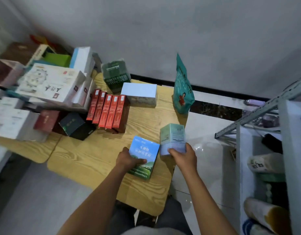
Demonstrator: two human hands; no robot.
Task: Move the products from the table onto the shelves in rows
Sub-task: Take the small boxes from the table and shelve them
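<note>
My left hand (127,159) grips a blue-and-green box (145,153) that rests on the wooden table (88,155) near its right side. My right hand (183,156) holds a second, pale green and blue box (172,136) lifted just past the table's right edge. Further back on the table stand a row of red boxes (109,111), a light blue box (139,94), a dark green pack (116,75) and a teal pouch (183,92). The white metal shelf unit (289,133) stands at the right, with several rolled packages on its lower levels.
Large white, maroon and black boxes (49,85) are piled on the table's left half. A glossy tiled floor (205,158) lies between table and shelves. A grey wall runs behind. My knees show below the table's near edge.
</note>
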